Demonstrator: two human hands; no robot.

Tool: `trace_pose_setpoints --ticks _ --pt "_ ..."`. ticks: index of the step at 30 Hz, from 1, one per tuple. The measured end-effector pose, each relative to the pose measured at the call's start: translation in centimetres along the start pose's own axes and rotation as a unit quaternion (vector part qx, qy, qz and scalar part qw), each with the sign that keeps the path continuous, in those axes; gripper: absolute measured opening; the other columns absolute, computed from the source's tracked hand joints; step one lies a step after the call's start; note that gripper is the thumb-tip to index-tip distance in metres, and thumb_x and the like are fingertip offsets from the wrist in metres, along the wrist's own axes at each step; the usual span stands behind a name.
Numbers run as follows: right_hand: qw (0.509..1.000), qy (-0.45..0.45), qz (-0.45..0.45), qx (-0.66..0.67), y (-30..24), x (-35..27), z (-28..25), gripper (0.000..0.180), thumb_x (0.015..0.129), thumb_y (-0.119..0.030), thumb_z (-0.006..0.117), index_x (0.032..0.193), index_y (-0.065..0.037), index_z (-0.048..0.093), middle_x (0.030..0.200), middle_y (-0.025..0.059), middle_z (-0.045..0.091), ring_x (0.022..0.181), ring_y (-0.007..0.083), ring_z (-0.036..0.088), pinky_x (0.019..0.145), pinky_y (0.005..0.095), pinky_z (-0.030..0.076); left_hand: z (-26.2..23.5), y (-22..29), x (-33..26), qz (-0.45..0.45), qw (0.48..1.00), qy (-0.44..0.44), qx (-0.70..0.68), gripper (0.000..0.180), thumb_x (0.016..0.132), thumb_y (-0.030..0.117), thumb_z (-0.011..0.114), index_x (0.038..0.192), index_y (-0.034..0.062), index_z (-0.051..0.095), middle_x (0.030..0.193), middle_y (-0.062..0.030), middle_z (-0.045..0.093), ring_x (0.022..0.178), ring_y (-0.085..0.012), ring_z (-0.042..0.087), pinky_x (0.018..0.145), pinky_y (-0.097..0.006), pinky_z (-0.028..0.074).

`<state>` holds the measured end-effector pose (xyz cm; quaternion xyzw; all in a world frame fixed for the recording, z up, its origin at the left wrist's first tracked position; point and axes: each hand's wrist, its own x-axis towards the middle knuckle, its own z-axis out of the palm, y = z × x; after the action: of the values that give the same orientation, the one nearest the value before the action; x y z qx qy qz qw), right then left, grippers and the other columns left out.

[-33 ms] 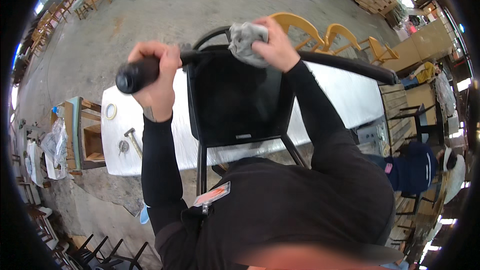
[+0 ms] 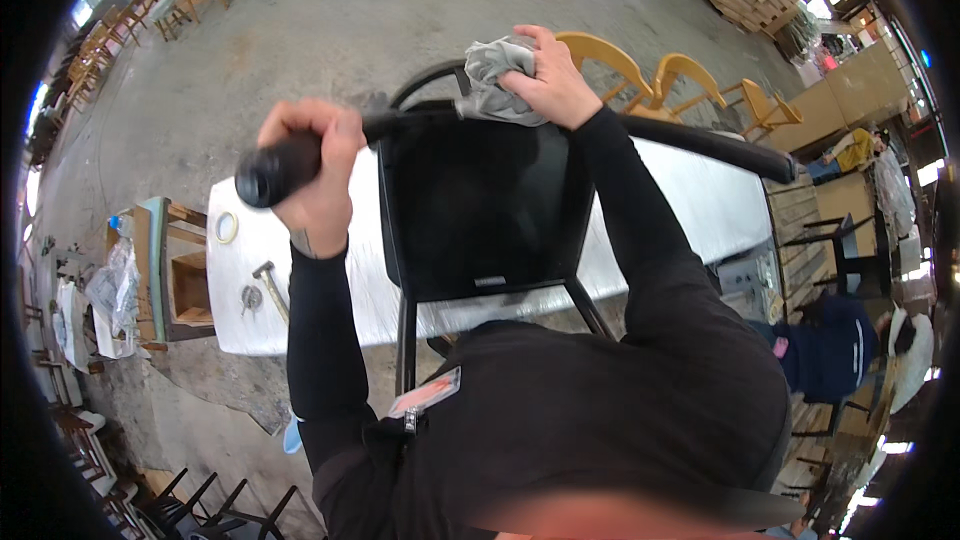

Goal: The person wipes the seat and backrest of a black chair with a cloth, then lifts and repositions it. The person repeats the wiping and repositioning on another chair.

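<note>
— Where's that black chair?
— In front of the person, over the shiny, wrinkled table. Smooth flat seat, rounded rail.
— Which way does it point?
— Two straight legs point toward the person; the long rail runs left to right.
— And the grip?
— Left hand curls around the rail's blunt end; right hand clenches a crumpled grey cloth against the rail.

tape roll | hammer | small round object, possibly metal | light wooden chairs
</note>
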<state>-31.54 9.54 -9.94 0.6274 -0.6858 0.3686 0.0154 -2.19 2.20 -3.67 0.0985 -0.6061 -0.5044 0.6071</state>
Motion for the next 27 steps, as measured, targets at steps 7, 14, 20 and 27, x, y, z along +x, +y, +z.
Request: trace_pose_setpoints --ticks 7,14,20,27 --pt "0.861 -0.442 0.165 -0.192 12.1 9.3 12.6 0.069 0.093 -0.059 0.048 0.142 -0.010 0.054 0.151 0.0246 0.042 0.139 0.0400 0.041 0.110 0.0489 0.038 -0.1 -1.4 0.7 0.104 0.992 -0.060 0.025 0.018 0.090 0.013 0.062 0.082 0.0085 0.047 0.064 -0.0044 0.051 0.057 -0.0163 0.049 0.067 -0.038 0.048" --pt "0.949 -0.249 0.068 -0.181 17.5 10.4 15.1 0.040 0.090 -0.031 0.061 0.125 -0.013 0.057 0.123 0.0157 0.059 0.121 0.0342 0.054 0.098 0.0498 0.047 0.4 -1.3 1.0 0.111 0.993 -0.039 0.025 0.032 0.090 0.028 0.072 0.081 0.0102 0.048 0.060 -0.0052 0.055 0.052 -0.0180 0.054 0.061 -0.035 0.049" --pt "0.914 -0.219 0.243 -0.239 21.0 11.7 16.3 0.045 0.094 -0.051 0.053 0.114 -0.016 0.074 0.121 0.0132 0.063 0.119 0.0325 0.056 0.098 0.0492 0.047 -0.3 -1.5 0.8 0.125 0.989 -0.044 0.062 0.034 0.089 0.032 0.074 0.080 0.0114 0.048 0.058 -0.0014 0.053 0.049 -0.0144 0.053 0.053 -0.030 0.050" --pt "0.829 -0.538 0.149 -0.040 17.4 10.6 9.5 0.047 0.087 -0.049 0.059 0.114 -0.013 0.074 0.119 0.0233 0.063 0.110 0.0358 0.064 0.088 0.0439 0.053 -0.2 -1.5 0.8 0.118 0.990 -0.055 0.053 0.033 0.090 0.035 0.069 0.082 0.0144 0.045 0.059 0.0021 0.047 0.053 -0.0114 0.047 0.061 -0.029 0.042"
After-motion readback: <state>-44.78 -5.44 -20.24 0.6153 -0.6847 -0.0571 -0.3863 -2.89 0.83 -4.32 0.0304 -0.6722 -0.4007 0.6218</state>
